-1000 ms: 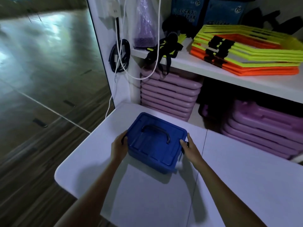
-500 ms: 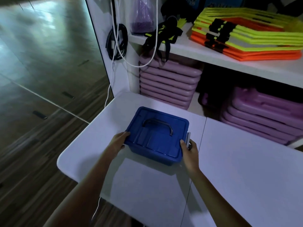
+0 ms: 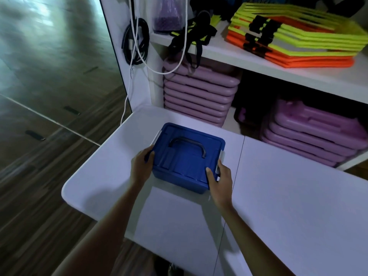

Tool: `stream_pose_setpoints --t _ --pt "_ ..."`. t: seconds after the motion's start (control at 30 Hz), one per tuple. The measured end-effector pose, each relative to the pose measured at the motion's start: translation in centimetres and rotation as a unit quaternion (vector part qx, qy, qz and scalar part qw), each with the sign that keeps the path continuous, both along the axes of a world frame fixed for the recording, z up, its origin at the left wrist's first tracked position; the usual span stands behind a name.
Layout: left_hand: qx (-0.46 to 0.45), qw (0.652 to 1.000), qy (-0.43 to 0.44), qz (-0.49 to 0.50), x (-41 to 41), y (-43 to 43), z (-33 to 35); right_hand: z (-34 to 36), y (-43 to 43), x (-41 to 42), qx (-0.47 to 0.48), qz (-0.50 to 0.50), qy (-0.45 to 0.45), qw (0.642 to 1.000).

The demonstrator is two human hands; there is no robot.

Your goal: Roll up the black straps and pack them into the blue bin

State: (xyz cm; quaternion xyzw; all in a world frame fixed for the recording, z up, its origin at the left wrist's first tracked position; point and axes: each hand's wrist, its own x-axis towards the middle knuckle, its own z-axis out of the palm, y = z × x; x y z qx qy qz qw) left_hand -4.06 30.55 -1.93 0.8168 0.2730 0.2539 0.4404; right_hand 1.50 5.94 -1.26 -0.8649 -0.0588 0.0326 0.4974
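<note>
— Fingers first: how do they sit?

— Fingers of the left hand (image 3: 140,167) curl against the bin's left end, thumb on the lid edge. The right hand (image 3: 220,178) wraps the near right corner, thumb pressed flat on the lid, the other fingers by the pale latch (image 3: 221,160); I cannot tell how tightly either hand grips.

— Where is the blue bin (image 3: 188,157)?

— Resting on the white table (image 3: 288,196), near its far left part, lid shut. Its long axis runs left to right, skewed a little so the right end sits nearer. The dark handle (image 3: 188,143) lies along that same axis.

— Counts?

— One bin, two hands, two pale latches, one at each end. The black straps (image 3: 191,35) form one tangled bunch on the shelf (image 3: 278,68) beyond, hanging over its edge; I cannot count them singly. Two stacks of purple boards (image 3: 199,90) stand under the shelf, and one pile of yellow and orange hexagon frames (image 3: 298,36) lies on it to the right.

— Any writing?

— None legible.
</note>
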Motion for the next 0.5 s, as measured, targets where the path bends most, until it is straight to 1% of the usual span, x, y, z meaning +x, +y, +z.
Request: stream_pose_setpoints --t 0.07,0.13,0.27,0.33,0.4,0.47,0.5 --pt "0.048 0.998 0.007 -0.029 -0.1 0.2 0.1 0.1 0.0 0.0 -0.043 0.013 -0.01 0.999" --pt "0.072 0.996 0.021 -0.056 0.0 0.4 -0.2 0.4 -0.2 0.0 -0.1 0.027 -0.017 0.994" --pt "0.054 0.994 0.055 -0.072 0.0 0.3 -0.1 0.8 0.4 0.3 -0.206 0.056 -0.019 0.977" --pt "0.06 0.992 0.076 -0.084 -0.2 0.1 0.2 1.0 0.8 0.0 -0.219 0.066 -0.012 0.973" --pt "0.075 0.986 0.123 -0.081 -0.4 0.1 0.2 1.1 0.8 -0.1 -0.217 0.073 0.002 0.974" --pt "0.135 0.977 0.155 -0.056 -0.3 -1.1 0.8 1.5 0.4 0.0 -0.207 0.07 0.008 0.976" --pt "0.169 0.975 0.138 -0.049 -0.1 -2.2 1.2 1.5 -0.1 -0.2 -0.195 0.068 -0.006 0.978"
